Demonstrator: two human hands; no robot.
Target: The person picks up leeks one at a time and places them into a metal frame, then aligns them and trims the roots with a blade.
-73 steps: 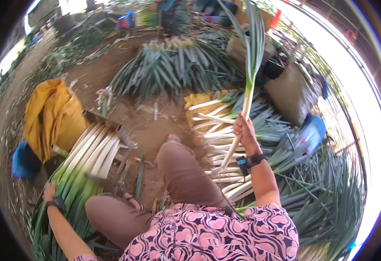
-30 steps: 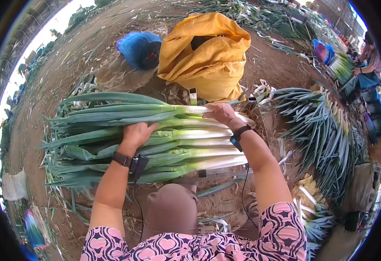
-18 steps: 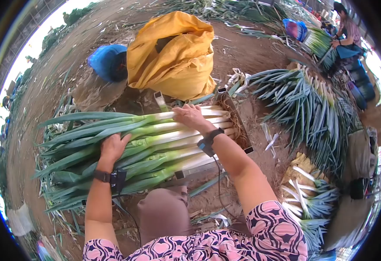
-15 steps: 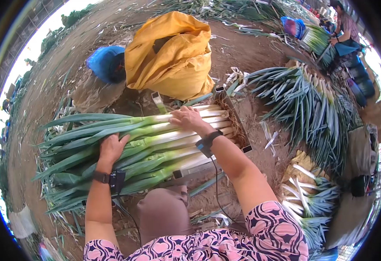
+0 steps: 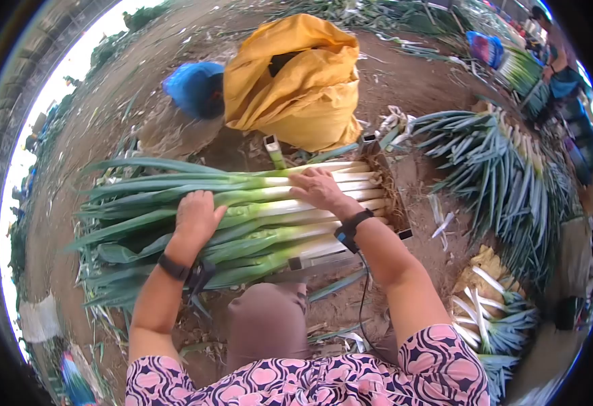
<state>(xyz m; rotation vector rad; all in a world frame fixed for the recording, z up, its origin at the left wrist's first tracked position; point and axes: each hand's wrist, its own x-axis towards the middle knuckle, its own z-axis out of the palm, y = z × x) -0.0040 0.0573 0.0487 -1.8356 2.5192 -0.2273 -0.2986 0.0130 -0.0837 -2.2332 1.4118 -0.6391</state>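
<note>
A thick layer of leeks (image 5: 269, 211) lies sideways in front of me, with green leaves to the left and white shanks and roots to the right. They rest in a low metal frame (image 5: 327, 262) with square-tube posts. My left hand (image 5: 198, 215) lies palm down on the leaves, thumb apart from the fingers. Over the upper shanks, my right hand (image 5: 322, 190) rests with its fingers bent loosely and spread. Neither hand is wrapped round a leek; the undersides of both are hidden. The frame's end plate (image 5: 398, 206) stands beside the roots.
Behind the frame stands a large yellow sack (image 5: 296, 95), with a blue bag (image 5: 195, 90) to its left. A big leek pile (image 5: 499, 169) lies at right, and smaller leeks (image 5: 489, 304) below it. Another person (image 5: 559, 57) is at the far right. Leaf scraps litter the soil.
The view has shifted, so the scene sits farther right. My left hand has slid a little away from me across the leaves. My right hand stays on the upper shanks.
</note>
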